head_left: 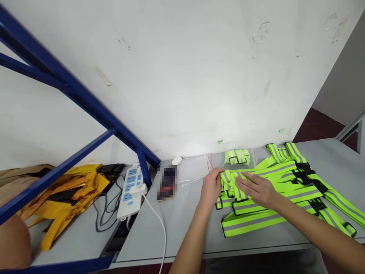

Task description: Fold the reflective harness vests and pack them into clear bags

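Observation:
Several neon-green straps with grey reflective stripes and black buckles (251, 226) lie side by side on the grey table (182, 228). At their left end, my left hand (211, 186) has its fingers bent around the edge of a folded green strap (228, 179). My right hand (258, 188) lies flat on the same folded strap, with its fingers stretched toward the left hand. Behind the hands, against the wall, sits a clear bag (238, 156) with a rolled green strap inside. Flat clear bags (194, 169) with red edges lie left of it.
A phone (167, 183), blurred out, and a white oval object (177, 160) lie left of the hands. A white power strip (131, 192) with a cable stands beside a blue metal frame (85, 110). Yellow straps (65, 205) and a person's bare skin (14, 243) are at far left.

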The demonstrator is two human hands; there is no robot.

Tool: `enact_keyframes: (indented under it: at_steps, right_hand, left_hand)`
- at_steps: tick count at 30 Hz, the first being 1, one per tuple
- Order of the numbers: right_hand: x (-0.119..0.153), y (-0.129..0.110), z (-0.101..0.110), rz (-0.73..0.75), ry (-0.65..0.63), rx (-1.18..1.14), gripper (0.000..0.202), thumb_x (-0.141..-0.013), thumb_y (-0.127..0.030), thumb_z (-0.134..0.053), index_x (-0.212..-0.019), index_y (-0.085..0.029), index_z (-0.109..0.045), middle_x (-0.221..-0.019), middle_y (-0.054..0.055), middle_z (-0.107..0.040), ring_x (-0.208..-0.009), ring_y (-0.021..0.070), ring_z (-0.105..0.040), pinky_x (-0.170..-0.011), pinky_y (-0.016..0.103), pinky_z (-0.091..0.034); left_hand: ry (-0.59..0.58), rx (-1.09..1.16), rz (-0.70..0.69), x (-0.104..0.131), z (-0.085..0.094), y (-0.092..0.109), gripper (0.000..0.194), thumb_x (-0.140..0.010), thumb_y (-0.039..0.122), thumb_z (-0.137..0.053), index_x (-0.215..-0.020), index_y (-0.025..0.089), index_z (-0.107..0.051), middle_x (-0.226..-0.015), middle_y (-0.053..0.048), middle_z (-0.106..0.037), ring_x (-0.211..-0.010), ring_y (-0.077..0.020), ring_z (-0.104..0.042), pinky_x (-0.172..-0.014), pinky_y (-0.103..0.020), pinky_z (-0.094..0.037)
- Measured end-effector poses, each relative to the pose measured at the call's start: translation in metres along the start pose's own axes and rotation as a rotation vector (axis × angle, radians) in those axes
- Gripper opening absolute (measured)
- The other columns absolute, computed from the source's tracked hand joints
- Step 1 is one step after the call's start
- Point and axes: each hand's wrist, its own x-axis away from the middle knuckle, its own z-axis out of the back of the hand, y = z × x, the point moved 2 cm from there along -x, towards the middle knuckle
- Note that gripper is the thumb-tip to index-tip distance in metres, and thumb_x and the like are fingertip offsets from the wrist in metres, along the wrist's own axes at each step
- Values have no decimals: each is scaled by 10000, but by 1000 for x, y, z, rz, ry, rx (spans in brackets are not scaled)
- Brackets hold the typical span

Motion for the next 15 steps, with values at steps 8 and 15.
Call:
enact_keyframes:
  at_steps: [8,15]
  right_hand:
    - [5,-6,-4,-15,-23,-127,645,-780,13,-332,-1382,-181,-460,-1272,61,-643,-1311,199,-468,-918,329,-544]
    - [-2,-6,2,-140,55,-294,816,-665,22,-362,-1460,-162,-350,-1287,76,-631,-1297,204,-490,-967,357,-534]
  left_hand:
    - [-263,325,211,-19,-18,-31,223,-696,317,-723,-851,162,-686,-813,-46,-719,-680,-166,-634,-623,-260,-482]
    - [-456,654,367,-9,-26,-34,417,-694,479,-715,-942,145,-680,-966,-120,-723,-870,-241,-688,-768,-351,-536]
